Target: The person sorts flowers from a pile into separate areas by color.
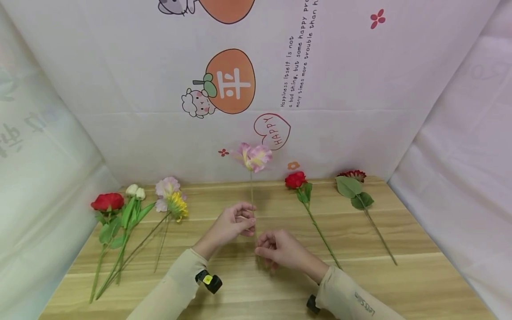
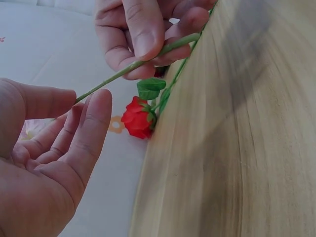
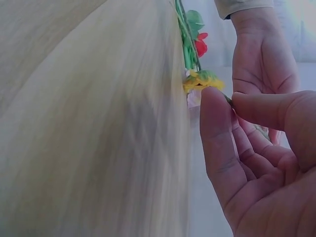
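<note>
A pink and pale yellow artificial flower (image 1: pixel 254 158) stands upright over the middle of the table, its thin green stem (image 2: pixel 118 75) running down between both hands. My left hand (image 1: pixel 238 221) pinches this stem partway down with thumb and fingertips. Lower, my right hand (image 1: pixel 282 249) pinches it near the bottom end, thumb against forefinger. In the left wrist view the cut end of the stem sticks out just past the right fingers (image 2: pixel 143 44). From the right wrist, most of the stem is hidden behind the hands.
On the left of the wooden table (image 1: pixel 224 284) lie a red rose (image 1: pixel 108 202), white tulips (image 1: pixel 136 192), a yellow flower (image 1: pixel 178 206) and a pale purple flower (image 1: pixel 166 186). A red rose (image 1: pixel 296 180) and a dark red flower (image 1: pixel 354 175) lie right. A printed white cloth (image 1: pixel 340 89) hangs behind.
</note>
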Demonstrator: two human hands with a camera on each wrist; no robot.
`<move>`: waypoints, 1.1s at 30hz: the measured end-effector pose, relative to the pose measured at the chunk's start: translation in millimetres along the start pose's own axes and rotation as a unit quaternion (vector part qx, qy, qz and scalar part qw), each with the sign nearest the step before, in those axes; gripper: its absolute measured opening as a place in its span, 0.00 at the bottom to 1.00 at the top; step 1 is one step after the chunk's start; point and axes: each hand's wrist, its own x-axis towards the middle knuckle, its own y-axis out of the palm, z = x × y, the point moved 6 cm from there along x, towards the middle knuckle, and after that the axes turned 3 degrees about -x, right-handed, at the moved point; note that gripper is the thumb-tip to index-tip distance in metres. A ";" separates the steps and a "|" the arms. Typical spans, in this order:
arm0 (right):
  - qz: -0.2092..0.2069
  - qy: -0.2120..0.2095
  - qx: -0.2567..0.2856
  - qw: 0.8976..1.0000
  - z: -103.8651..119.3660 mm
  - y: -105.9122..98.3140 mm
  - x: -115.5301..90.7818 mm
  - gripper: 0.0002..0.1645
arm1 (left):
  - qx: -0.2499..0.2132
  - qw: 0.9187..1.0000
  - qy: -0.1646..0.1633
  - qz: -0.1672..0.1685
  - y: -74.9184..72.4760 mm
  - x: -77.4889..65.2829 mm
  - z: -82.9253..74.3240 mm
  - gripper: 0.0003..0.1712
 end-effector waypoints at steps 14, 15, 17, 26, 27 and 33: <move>0.008 0.036 -0.026 0.999 -17.6 -3.1 2.2 0.04 | 0.026 0.999 -0.007 -0.024 -17.2 -3.0 15.2 0.21; 0.009 0.037 -0.027 0.999 -18.7 -3.4 2.2 0.04 | 0.031 0.999 -0.005 -0.026 -19.6 -3.8 15.8 0.20; 0.012 0.042 -0.028 0.999 -21.2 -3.9 2.1 0.04 | 0.048 0.998 -0.001 -0.030 -24.7 -5.5 17.4 0.19; 0.011 0.069 -0.034 0.997 -29.4 -9.3 0.7 0.04 | 0.137 0.989 0.010 -0.051 -53.5 -16.0 20.9 0.17; 0.011 0.072 -0.032 0.997 -30.4 -9.7 0.8 0.04 | 0.143 0.988 0.008 -0.055 -57.5 -17.7 20.5 0.16; 0.006 0.090 -0.026 0.996 -36.8 -13.0 1.1 0.04 | 0.185 0.979 -0.001 -0.082 -84.3 -28.5 15.6 0.15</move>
